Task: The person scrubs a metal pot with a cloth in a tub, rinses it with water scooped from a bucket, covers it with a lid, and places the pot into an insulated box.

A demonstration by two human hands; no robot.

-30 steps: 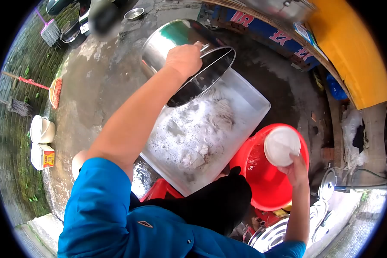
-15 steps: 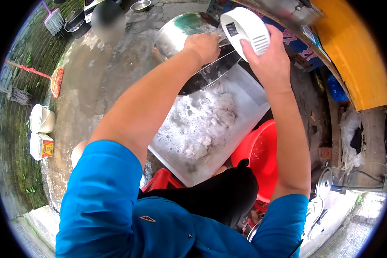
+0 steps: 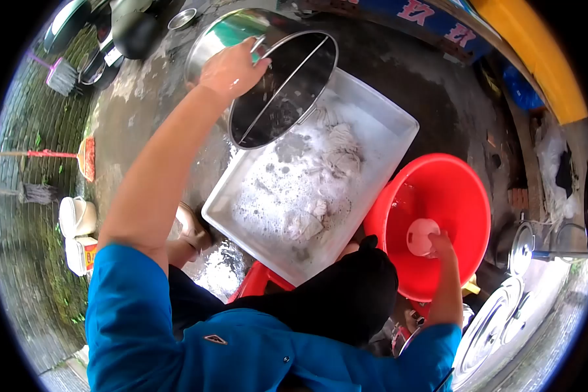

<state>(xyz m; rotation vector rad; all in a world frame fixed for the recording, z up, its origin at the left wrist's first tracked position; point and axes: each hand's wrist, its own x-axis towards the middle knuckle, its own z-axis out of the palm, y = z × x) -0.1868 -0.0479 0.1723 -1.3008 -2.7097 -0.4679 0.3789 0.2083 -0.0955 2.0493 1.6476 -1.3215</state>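
Cloth [image 3: 343,153] partly hidden under foam [image 3: 261,202]. Orange panel [image 3: 532,49] cut off by top edge. Dark round shape [image 3: 136,34] blurred.

glossy metal pot [image 3: 209,49], smooth red plastic tub [image 3: 467,202]

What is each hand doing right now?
Left hand: closed on the handle of the tilted metal pot.
Right hand: holding a white container inside the red tub.

shiny metal pot [image 3: 281,85], tilted, over white tray [image 3: 393,123] | white container [image 3: 422,235], inside red tub [image 3: 465,189]
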